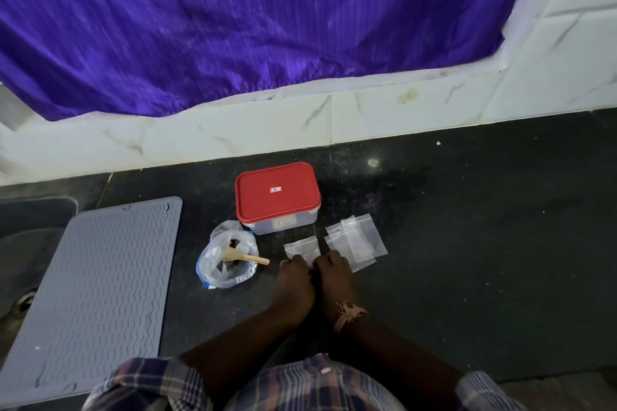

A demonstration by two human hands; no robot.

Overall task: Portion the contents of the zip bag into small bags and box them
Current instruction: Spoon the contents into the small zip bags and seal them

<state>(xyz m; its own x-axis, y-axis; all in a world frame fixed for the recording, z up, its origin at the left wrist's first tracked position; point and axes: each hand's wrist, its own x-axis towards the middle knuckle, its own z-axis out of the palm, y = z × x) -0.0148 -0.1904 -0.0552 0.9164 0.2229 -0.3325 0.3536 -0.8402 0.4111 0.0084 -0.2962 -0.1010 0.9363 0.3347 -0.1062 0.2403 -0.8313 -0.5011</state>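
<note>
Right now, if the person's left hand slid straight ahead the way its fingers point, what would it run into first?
The left hand already has its fingertips on a small clear bag. Past that bag, the red-lidded box seems next in line, though depth is hard to judge.

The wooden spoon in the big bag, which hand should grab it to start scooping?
Probably the left hand. The wooden spoon sticks out of the zip bag on the left side, its handle pointing toward that hand. The right hand is farther off, beside the small bags.
</note>
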